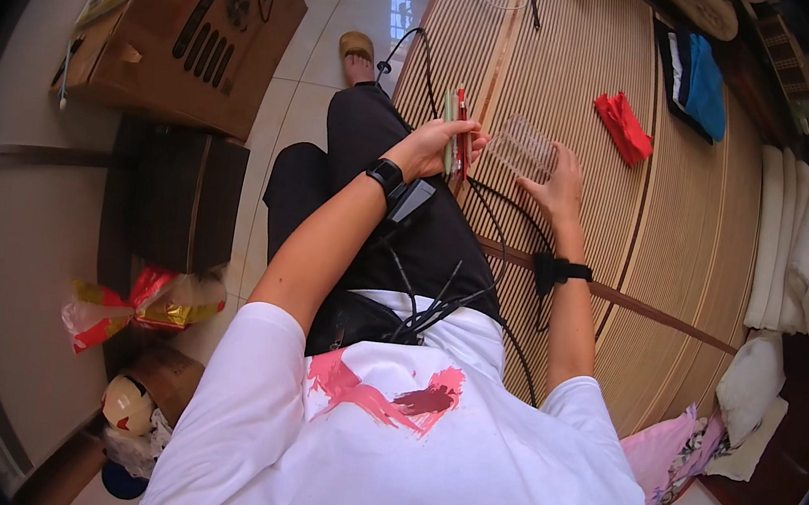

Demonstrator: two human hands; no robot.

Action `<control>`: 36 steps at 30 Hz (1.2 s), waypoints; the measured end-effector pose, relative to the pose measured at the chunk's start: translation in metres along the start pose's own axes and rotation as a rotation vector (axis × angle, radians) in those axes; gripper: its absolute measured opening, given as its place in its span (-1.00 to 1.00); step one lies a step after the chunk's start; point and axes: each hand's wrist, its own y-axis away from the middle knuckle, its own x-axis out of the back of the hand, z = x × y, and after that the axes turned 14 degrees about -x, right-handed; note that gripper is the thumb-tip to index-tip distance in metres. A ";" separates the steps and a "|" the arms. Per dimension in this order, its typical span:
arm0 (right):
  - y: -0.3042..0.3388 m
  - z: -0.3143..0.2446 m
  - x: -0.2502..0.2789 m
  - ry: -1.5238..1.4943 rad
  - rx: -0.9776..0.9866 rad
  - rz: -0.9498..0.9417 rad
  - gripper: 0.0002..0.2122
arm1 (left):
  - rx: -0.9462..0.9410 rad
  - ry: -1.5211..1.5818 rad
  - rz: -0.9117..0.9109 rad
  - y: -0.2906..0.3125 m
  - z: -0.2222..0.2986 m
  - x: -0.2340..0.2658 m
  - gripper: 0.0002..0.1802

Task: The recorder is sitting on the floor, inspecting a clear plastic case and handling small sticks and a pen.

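Observation:
Closed around a small bundle of pens, green and red among them, my left hand is above my thigh. The pens stand roughly upright in its fingers, pointing away from me. To the right, my right hand grips a clear plastic box by its near right side. Its see-through walls show the slatted mat behind, and I cannot make out anything inside. A small gap separates the box from the pens. Each wrist wears a black band, and black cables run across my lap below the hands.
A slatted bamboo mat covers the surface at my right. On it lie a red cloth-like item and folded dark and blue clothes. Rolled white fabric lines the right side. A cardboard box and black cabinet stand left.

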 end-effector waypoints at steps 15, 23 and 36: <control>0.007 0.005 -0.006 0.069 0.270 0.242 -0.73 | 0.007 0.023 0.003 0.000 0.000 0.000 -0.79; 0.014 -0.006 0.004 0.019 0.344 0.244 -0.70 | 0.084 0.130 -0.054 -0.007 -0.007 0.010 -0.72; 0.029 -0.052 0.028 -0.081 0.590 0.348 -0.65 | -0.041 -0.427 -0.184 0.013 0.000 -0.009 -0.65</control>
